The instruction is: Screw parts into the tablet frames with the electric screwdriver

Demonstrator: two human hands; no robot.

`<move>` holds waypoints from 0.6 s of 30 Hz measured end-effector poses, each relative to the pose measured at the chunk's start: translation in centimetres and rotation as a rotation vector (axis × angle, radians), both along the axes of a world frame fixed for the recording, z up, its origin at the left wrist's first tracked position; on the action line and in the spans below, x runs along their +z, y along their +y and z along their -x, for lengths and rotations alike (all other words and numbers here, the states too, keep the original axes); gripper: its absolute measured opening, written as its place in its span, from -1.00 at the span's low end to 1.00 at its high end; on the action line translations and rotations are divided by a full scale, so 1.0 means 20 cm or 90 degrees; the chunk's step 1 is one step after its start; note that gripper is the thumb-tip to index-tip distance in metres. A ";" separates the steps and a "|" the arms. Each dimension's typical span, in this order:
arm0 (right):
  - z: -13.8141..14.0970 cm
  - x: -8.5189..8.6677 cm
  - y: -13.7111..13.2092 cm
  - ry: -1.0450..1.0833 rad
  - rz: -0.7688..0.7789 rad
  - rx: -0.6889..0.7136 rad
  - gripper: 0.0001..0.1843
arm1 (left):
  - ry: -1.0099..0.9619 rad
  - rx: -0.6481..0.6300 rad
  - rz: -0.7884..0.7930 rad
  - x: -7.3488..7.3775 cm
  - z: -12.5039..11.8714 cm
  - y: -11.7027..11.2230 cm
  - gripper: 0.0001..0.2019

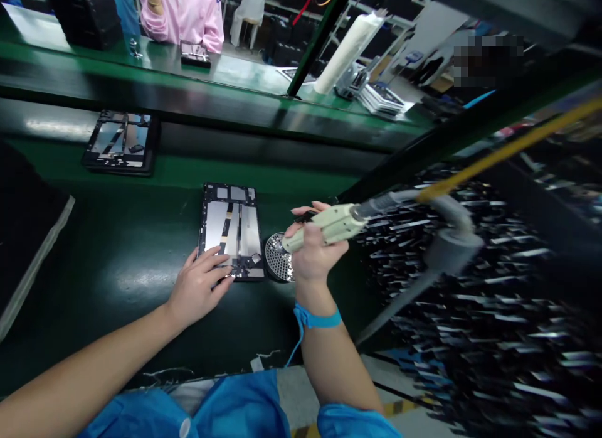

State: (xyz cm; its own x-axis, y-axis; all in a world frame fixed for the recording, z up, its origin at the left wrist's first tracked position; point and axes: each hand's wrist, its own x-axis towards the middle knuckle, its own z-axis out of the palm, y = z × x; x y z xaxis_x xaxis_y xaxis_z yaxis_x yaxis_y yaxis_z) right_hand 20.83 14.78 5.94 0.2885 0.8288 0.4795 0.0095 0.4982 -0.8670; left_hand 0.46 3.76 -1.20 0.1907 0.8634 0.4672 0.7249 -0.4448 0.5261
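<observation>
An opened tablet (249,231), its inner parts exposed, lies flat on the dark green bench in front of me. My left hand (202,280) rests on its lower left part with the fingers spread. In my right hand (314,246) is a pale green electric screwdriver (336,223), a grey cord running from its rear end. The tool's tip points down left over a round metal dish with a perforated top (277,259), just right of the tablet. I cannot make out whether the tip touches the dish. A blue strap (320,317) circles my right wrist.
More opened tablets (120,143) are stacked at the back left. A dark, light-edged mass (35,237) stands at the far left. Densely racked dark parts (517,337) fill the right side. Beyond the raised shelf sits a person in pink (188,14).
</observation>
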 end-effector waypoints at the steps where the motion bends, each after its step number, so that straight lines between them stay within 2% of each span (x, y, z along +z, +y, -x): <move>1: -0.01 -0.02 0.03 -0.008 0.017 -0.030 -0.57 | 0.001 -0.002 0.006 0.00 0.00 0.00 -0.85; 5: -0.03 -0.07 0.10 -0.012 0.043 -0.082 -0.70 | 0.005 -0.008 0.016 0.00 0.01 0.00 -0.84; 13: 0.00 -0.09 0.07 -0.023 0.034 -0.052 -0.80 | 0.007 -0.013 0.013 -0.01 0.02 0.00 -0.84; 18: 0.01 -0.09 0.06 -0.035 0.048 -0.051 -0.78 | 0.009 -0.014 0.019 0.00 0.02 0.00 -0.83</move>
